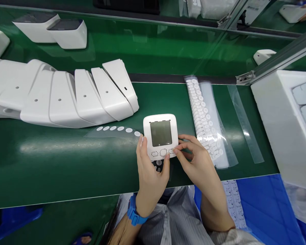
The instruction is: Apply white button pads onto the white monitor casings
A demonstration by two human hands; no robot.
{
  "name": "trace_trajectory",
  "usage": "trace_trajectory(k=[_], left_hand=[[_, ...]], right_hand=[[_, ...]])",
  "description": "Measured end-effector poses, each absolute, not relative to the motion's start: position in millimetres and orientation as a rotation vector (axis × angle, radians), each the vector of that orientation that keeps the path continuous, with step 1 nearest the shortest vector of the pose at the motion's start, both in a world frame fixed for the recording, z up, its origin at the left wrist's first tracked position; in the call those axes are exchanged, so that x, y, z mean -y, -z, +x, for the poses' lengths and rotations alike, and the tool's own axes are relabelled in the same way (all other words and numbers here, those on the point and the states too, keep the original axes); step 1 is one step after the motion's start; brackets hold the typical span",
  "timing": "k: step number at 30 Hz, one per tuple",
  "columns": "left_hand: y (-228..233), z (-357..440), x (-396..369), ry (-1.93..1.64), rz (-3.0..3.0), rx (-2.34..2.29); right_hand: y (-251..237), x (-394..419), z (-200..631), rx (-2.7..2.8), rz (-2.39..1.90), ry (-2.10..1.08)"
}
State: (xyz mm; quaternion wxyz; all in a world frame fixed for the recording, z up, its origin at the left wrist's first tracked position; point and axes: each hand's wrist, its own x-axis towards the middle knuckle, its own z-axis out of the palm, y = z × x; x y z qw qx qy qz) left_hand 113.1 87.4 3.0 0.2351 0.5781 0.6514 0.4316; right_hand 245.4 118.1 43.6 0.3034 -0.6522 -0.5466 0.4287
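A white blood pressure monitor (161, 133) with a grey screen and outlined buttons faces up between my hands, over the green bench. My left hand (151, 170) grips its left side and lower edge between fingers and thumb. At the lower right corner, the thumb and index finger of my right hand (196, 156) pinch together by a button; whatever lies between them is too small to make out. Just left of the monitor lies a clear strip with white oval stickers (120, 128). Part of a dark piece with white spots (158, 165) shows below it.
A row of nested white housings (73, 97) fills the back left of the bench. To the right lie clear sheets of white round stickers (202, 115) and a bare clear strip (246, 126). A white foam box (272, 129) stands at the right edge; white devices (71, 34) sit behind.
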Motion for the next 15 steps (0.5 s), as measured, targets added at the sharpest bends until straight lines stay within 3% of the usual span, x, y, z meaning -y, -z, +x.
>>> trace_trajectory(k=[15], left_hand=[[-4.9,114.7,-89.0,-1.168,1.571,-1.796]], right_hand=[[-41.9,-117.0,244.0,1.450,-1.741,-1.110]])
